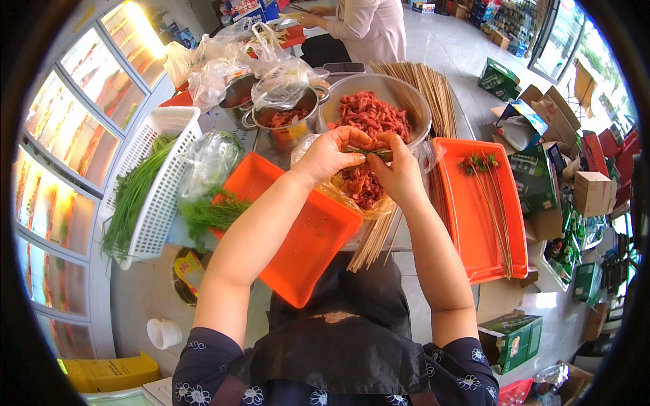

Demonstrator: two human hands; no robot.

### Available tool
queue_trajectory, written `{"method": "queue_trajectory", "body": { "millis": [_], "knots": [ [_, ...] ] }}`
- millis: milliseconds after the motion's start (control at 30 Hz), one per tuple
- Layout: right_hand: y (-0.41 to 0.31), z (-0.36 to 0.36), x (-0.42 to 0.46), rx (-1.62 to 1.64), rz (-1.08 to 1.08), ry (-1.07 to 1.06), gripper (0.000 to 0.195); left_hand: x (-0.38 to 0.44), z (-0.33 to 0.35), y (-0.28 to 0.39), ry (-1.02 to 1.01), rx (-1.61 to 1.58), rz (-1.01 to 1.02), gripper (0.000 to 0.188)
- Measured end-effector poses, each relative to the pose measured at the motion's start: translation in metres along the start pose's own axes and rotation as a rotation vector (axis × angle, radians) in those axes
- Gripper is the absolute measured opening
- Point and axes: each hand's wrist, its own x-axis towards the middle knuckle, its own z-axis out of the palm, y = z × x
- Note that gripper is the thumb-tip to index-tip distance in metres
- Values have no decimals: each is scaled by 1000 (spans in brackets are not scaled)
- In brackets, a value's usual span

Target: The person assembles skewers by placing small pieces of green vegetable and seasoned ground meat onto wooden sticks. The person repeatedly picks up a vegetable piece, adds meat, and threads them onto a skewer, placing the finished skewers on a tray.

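Observation:
My left hand [330, 155] and my right hand [398, 165] meet at the near edge of a clear bowl [426, 122] of raw red meat strips [373, 114]. Between their fingertips they hold a small bunch of green herbs [369, 151]. Below my hands, more meat pieces [359, 187] lie in a yellowish plastic bag [381, 209]. Bamboo skewers [373, 242] stick out towards me from beneath the bag. To the right, an orange tray [475, 223] holds several skewers with meat and herbs at their far ends [479, 162]. An orange tray [304, 243] lies tilted under my left forearm.
A white basket [152, 223] of long greens, dill [216, 210] and metal pots [287, 119] stand left. Many bamboo skewers [424, 94] lie behind the bowl. Across the table a person [368, 28] works. Cardboard boxes [538, 177] crowd the right floor; lit display fridges [76, 127] line the left.

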Motion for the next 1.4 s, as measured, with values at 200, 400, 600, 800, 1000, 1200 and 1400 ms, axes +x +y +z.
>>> {"method": "queue_trajectory", "body": {
  "millis": [200,400,600,800,1000,1200,1400],
  "knots": [
    [24,7,5,526,298,-184,20,0,1,-4,12,126,146,24],
    [13,-4,10,1175,652,-352,16,-5,7,6,76,519,351,22],
    [20,2,11,1153,656,-353,15,-10,9,6,180,854,459,29],
    [22,6,13,1041,587,-254,15,-8,13,3,300,714,510,50],
    [26,6,22,1040,553,-173,14,-8,-5,-47,-114,-31,-48,35],
    [40,6,23,1179,584,-45,13,-14,4,-67,-68,291,-218,16],
    [28,-1,28,1113,611,-40,12,-16,-8,-88,-42,671,-132,18]
  ]
}}
